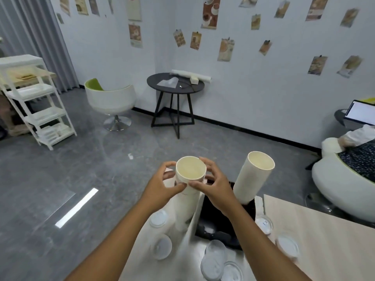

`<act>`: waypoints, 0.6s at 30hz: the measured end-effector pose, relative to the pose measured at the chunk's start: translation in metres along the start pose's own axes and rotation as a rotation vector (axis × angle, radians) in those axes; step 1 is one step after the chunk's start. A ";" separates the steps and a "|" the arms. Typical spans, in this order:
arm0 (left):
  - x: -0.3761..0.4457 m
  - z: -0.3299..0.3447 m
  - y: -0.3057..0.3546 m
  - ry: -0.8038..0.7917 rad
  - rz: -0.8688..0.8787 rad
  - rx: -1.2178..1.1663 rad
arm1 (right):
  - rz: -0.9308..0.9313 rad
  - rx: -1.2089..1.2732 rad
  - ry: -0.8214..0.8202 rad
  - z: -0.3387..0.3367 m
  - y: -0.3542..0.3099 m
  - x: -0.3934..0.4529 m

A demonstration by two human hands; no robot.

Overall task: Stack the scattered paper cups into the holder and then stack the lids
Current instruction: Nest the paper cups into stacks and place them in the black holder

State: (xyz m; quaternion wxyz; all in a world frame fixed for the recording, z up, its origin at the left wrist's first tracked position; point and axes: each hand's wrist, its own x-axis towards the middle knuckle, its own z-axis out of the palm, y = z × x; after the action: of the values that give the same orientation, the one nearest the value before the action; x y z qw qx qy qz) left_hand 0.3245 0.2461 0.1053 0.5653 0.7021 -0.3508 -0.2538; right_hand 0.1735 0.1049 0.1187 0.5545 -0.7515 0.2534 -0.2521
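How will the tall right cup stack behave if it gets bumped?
The right cup stack is tall, narrow and already leaning, so it probably tips easily. Being paper, it is likely light and would slide or topple rather than resist. Both hands, left hand and right hand, grip the other stack.

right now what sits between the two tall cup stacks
In the head view, the right hand and the black holder lie between the left cup stack and the right cup stack.
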 end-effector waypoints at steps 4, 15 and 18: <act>0.003 0.008 -0.028 -0.010 -0.033 -0.029 | 0.049 0.041 0.022 0.009 0.029 0.003; -0.017 0.019 0.006 -0.039 -0.062 -0.155 | 0.060 0.213 0.011 0.002 0.018 -0.019; -0.016 0.023 0.040 -0.017 0.039 -0.119 | -0.017 0.247 0.039 -0.018 -0.010 -0.022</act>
State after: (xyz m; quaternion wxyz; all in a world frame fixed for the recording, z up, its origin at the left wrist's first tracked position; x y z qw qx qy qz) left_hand 0.2887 0.2400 0.1385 0.6079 0.6582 -0.3534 -0.2689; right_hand 0.1464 0.1099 0.1310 0.6355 -0.6747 0.2246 -0.3008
